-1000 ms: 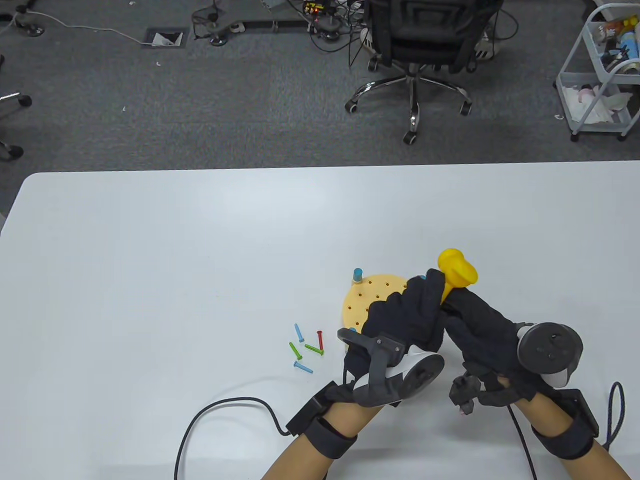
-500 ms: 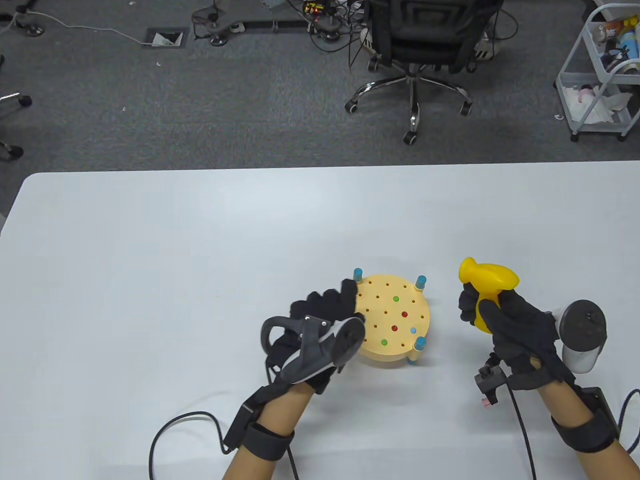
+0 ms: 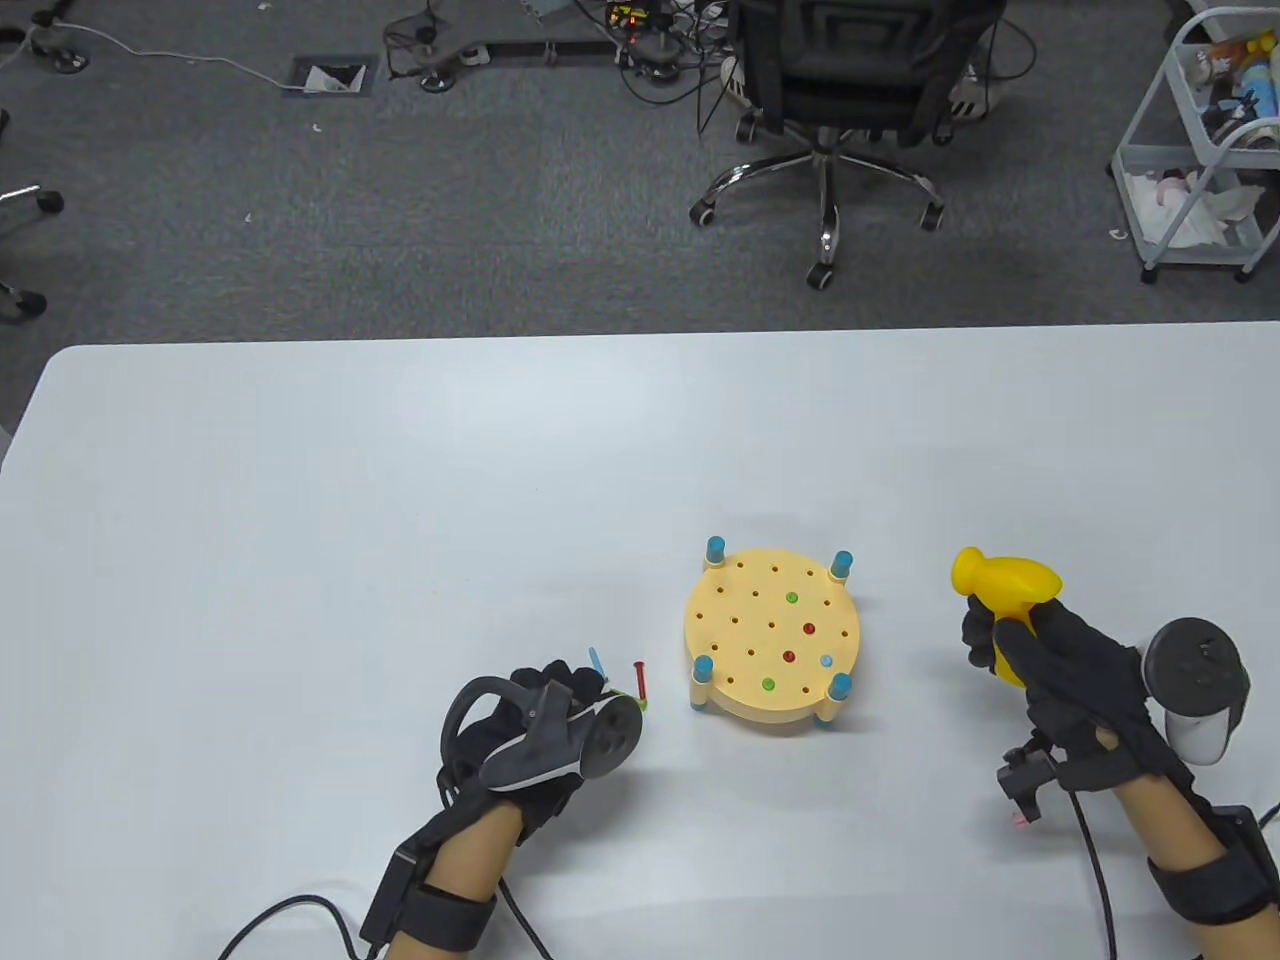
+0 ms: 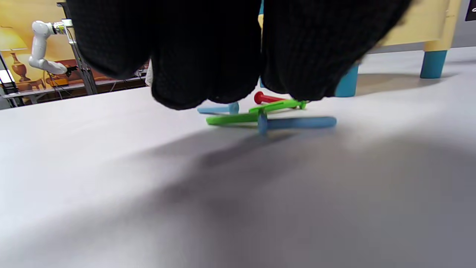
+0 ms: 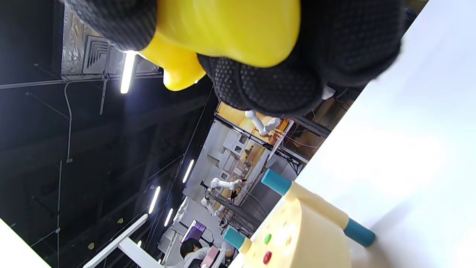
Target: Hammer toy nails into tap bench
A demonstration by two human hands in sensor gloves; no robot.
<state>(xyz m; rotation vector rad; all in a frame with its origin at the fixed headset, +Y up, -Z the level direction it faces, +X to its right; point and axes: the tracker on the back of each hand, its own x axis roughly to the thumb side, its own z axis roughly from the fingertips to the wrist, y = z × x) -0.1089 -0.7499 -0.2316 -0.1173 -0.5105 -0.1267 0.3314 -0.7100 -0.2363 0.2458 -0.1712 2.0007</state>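
Nails, loose, heaped on the counter just left of the tap bench, within easy reach for picking. Left hand low over that heap, fingers hanging just above it, holding nothing visible; likely reaching for the next nail. Tap bench mid-counter between both hands, five nail heads already flush in its top, many holes unfilled. Right hand well right of the bench, fingers wrapped round the yellow hammer, head raised, parked clear during the pick.
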